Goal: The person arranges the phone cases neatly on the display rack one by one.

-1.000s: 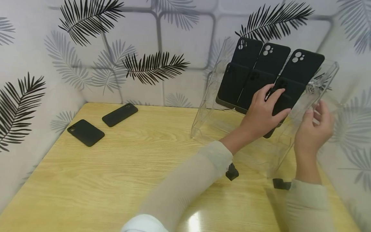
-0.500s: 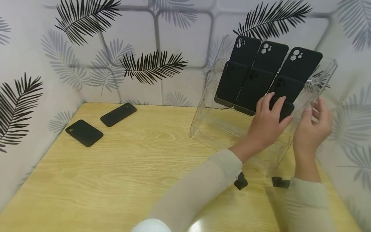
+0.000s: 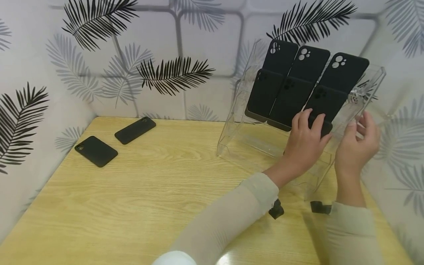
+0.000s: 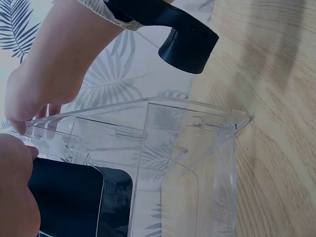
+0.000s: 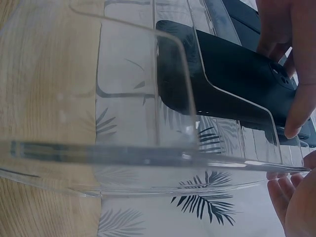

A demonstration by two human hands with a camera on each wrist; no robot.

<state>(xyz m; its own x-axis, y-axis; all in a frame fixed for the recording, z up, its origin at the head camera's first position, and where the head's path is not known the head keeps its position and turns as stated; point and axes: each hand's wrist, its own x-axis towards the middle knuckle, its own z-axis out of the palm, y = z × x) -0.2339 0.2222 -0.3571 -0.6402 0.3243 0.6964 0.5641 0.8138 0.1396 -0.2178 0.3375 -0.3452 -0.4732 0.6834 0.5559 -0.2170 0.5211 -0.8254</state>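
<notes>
A clear plastic tiered stand (image 3: 261,145) holds two rows of black phone cases, the back row with camera cutouts. In the right column at the front, my left hand (image 3: 303,141) holds another black phone case (image 3: 326,128) by its sides, fingers near its top end. The right wrist view shows this case (image 5: 232,66) behind the clear front panels, its camera holes between the fingers. My right hand (image 3: 357,143) grips the stand's right side edge; in the right wrist view its fingers (image 5: 284,190) curl at that edge. The held case's lower end is hidden by my hand in the head view.
Two loose black phone cases, one (image 3: 96,151) nearer and one (image 3: 135,130) farther, lie at the left of the wooden table (image 3: 149,191). A leaf-patterned wall (image 3: 205,99) stands close behind the stand. Black wrist-camera parts (image 3: 320,207) hang near the cuffs.
The left hand has moved down and to the right, and the held phone case has dropped lower in front of the right column. My right hand stays on the stand's edge.
</notes>
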